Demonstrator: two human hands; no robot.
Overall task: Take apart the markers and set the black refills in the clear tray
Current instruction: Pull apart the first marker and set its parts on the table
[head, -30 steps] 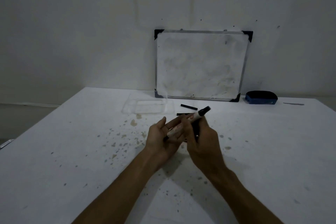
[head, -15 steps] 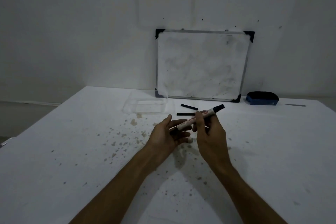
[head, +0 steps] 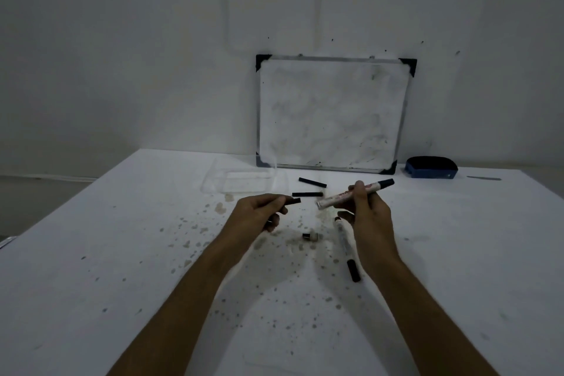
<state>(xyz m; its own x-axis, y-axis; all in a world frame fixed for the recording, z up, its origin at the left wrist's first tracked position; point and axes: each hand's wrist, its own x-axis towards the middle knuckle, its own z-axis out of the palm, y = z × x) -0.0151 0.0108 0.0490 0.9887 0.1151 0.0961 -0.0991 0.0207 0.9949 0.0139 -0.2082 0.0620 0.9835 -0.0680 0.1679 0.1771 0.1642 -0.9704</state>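
Note:
My left hand (head: 259,213) grips a short black refill (head: 293,201), its end poking out to the right. My right hand (head: 367,210) holds a white marker body (head: 351,194) with a black cap end, tilted up to the right. The refill and the marker body are apart. Two more black refills (head: 312,182) (head: 307,194) lie on the table just right of the clear tray (head: 241,181). Another marker (head: 346,246) lies on the table under my right wrist. A small end plug (head: 310,236) rests between my hands.
A whiteboard (head: 332,113) leans against the wall behind the tray. A blue eraser (head: 431,167) sits at the back right. The white table (head: 122,253) carries many brown stains in the middle. A thin grey strip (head: 483,178) lies far right.
My hands have pulled apart: the left drew the black refill out of the marker body, and the right moved the body to the right. The second marker and end plug came into view.

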